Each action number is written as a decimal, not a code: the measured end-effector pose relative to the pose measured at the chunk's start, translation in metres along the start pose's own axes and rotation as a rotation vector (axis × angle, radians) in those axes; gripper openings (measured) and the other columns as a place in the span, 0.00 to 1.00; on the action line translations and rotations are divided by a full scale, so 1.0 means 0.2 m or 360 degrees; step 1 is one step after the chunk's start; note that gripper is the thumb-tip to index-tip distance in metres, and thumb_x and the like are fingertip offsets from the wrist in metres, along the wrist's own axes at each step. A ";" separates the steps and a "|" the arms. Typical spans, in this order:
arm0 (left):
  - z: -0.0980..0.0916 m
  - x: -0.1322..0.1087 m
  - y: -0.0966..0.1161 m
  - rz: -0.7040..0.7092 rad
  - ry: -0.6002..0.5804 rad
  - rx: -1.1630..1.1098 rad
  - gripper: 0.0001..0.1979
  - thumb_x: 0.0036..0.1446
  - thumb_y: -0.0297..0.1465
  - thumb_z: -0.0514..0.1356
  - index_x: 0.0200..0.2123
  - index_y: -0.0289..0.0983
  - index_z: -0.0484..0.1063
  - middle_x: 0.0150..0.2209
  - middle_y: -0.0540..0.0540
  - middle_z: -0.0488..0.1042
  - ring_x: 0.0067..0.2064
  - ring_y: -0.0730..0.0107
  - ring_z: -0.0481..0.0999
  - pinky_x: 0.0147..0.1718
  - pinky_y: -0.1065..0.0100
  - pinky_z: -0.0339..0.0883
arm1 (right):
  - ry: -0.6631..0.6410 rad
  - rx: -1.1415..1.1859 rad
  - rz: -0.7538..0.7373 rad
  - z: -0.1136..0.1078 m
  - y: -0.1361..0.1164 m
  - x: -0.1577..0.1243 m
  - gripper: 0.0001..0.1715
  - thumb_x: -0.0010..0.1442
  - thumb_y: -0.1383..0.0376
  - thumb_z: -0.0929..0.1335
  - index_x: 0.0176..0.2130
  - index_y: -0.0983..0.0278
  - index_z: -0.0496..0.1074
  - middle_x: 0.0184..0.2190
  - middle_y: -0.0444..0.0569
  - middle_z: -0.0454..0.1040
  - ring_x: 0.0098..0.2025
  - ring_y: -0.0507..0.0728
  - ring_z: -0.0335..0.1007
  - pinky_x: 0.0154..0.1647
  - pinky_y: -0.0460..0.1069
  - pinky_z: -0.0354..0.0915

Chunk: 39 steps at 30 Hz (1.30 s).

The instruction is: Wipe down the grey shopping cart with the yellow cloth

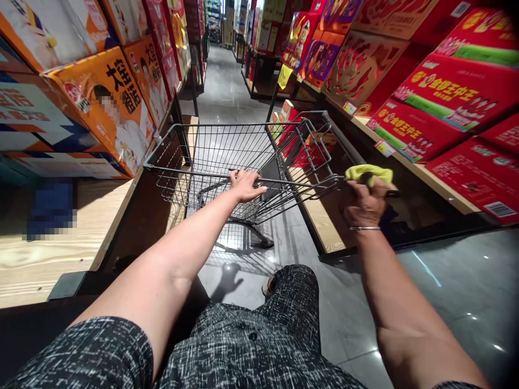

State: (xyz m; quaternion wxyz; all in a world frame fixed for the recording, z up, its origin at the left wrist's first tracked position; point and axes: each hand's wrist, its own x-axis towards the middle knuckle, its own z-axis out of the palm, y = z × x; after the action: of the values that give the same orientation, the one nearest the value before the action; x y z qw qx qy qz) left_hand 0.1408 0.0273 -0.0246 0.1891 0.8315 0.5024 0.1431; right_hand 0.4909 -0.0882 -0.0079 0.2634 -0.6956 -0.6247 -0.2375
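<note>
A grey wire shopping cart (203,173) stands sideways in front of me, its basket holding nothing that I can see. My left hand (245,186) rests on the cart's near top rim, fingers curled over the wire and thumb pointing right. At the cart's right end, my right hand (367,202) is closed around the handle with a yellow-green cloth (381,172) bunched in its grip. The hand and cloth hide part of the handle bar, and motion blurs the fingers slightly.
Orange cartons (101,102) are stacked on a wooden shelf (93,216) at left. Red gift boxes (441,81) fill the right-hand shelf, whose low wooden base (324,221) stands close beside the cart. A grey tiled aisle (221,81) runs ahead between the shelves.
</note>
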 end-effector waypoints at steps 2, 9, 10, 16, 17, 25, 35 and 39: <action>0.01 0.00 0.01 0.0006 -0.0001 -0.0002 0.24 0.62 0.52 0.56 0.54 0.44 0.70 0.56 0.45 0.74 0.64 0.52 0.62 0.67 0.48 0.42 | 0.0039 -0.0160 0.0083 -0.10 0.07 0.08 0.25 0.58 0.67 0.67 0.55 0.61 0.78 0.61 0.64 0.65 0.65 0.74 0.57 0.63 0.70 0.58; 0.04 -0.01 0.06 0.0010 0.0076 0.0004 0.25 0.61 0.53 0.57 0.53 0.43 0.71 0.55 0.44 0.72 0.63 0.50 0.62 0.68 0.47 0.40 | -0.0837 -0.0384 -0.0247 -0.25 0.15 0.40 0.31 0.55 0.63 0.72 0.58 0.49 0.76 0.52 0.58 0.74 0.53 0.76 0.61 0.46 0.69 0.64; 0.05 -0.01 0.06 0.0014 0.0069 0.0010 0.26 0.61 0.53 0.57 0.53 0.43 0.71 0.56 0.44 0.72 0.64 0.49 0.62 0.68 0.46 0.40 | -0.0894 -0.0415 -0.0250 -0.26 0.15 0.42 0.30 0.54 0.61 0.74 0.56 0.50 0.77 0.50 0.58 0.75 0.51 0.75 0.62 0.44 0.67 0.64; 0.05 0.02 0.05 0.0068 -0.0021 0.0142 0.31 0.60 0.54 0.57 0.60 0.43 0.67 0.65 0.39 0.64 0.69 0.44 0.56 0.70 0.40 0.34 | -0.0965 -0.0545 -0.0069 -0.31 0.07 0.41 0.28 0.53 0.57 0.78 0.54 0.57 0.79 0.51 0.60 0.76 0.51 0.72 0.62 0.41 0.60 0.60; 0.05 0.03 0.04 0.0071 -0.0013 0.0153 0.33 0.59 0.55 0.57 0.61 0.43 0.67 0.67 0.39 0.63 0.70 0.43 0.55 0.70 0.39 0.32 | -0.0958 -0.0551 -0.0060 -0.32 0.05 0.39 0.28 0.54 0.58 0.78 0.54 0.57 0.79 0.52 0.60 0.76 0.52 0.72 0.62 0.41 0.59 0.60; -0.02 0.07 -0.04 -0.0201 -0.0070 0.0110 0.45 0.61 0.60 0.50 0.74 0.43 0.52 0.79 0.41 0.37 0.77 0.38 0.22 0.71 0.37 0.20 | -0.0847 -0.0447 -0.0252 -0.47 -0.18 0.22 0.22 0.59 0.55 0.72 0.53 0.53 0.79 0.48 0.55 0.78 0.41 0.63 0.66 0.35 0.53 0.60; -0.06 -0.10 0.07 0.0035 -0.0127 -0.0144 0.34 0.68 0.54 0.46 0.72 0.50 0.57 0.78 0.47 0.43 0.78 0.48 0.34 0.71 0.36 0.38 | -0.0785 -0.0114 -0.0465 -0.54 -0.54 0.15 0.24 0.60 0.56 0.71 0.56 0.49 0.78 0.46 0.49 0.79 0.40 0.59 0.69 0.35 0.50 0.62; -0.10 -0.20 0.16 0.0151 -0.0159 -0.0328 0.33 0.72 0.51 0.40 0.73 0.46 0.54 0.77 0.44 0.49 0.78 0.50 0.40 0.71 0.38 0.42 | -0.0855 0.0500 -0.0506 -0.51 -0.68 0.20 0.24 0.61 0.58 0.70 0.56 0.53 0.78 0.50 0.48 0.79 0.46 0.59 0.74 0.50 0.54 0.68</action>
State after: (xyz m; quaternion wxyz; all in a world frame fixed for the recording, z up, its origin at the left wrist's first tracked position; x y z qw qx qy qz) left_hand 0.1381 -0.0185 0.0057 0.2915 0.8365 0.4352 0.1612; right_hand 0.3598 -0.1154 0.1044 0.1532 -0.5781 -0.8013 0.0151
